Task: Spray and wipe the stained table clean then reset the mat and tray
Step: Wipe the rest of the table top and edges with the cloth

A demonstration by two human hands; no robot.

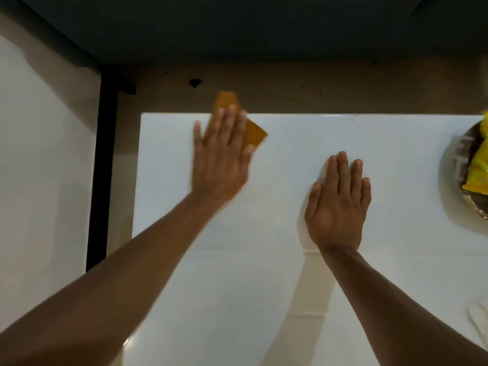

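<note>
The white glossy table (290,273) fills the middle of the head view. My left hand (221,157) lies flat on an orange-yellow cloth (254,133) at the table's far left edge, pressing it down; part of the cloth sticks out past the table edge. The hand is blurred with motion. My right hand (339,204) rests palm down on the bare table near the centre, fingers together, holding nothing. No stain shows on the visible surface.
A round tray (460,165) with a yellow packet (479,167) sits at the right edge, partly cut off. A pale object (478,323) shows at the lower right. A black post (104,165) stands left of the table, with brown floor beyond the far edge.
</note>
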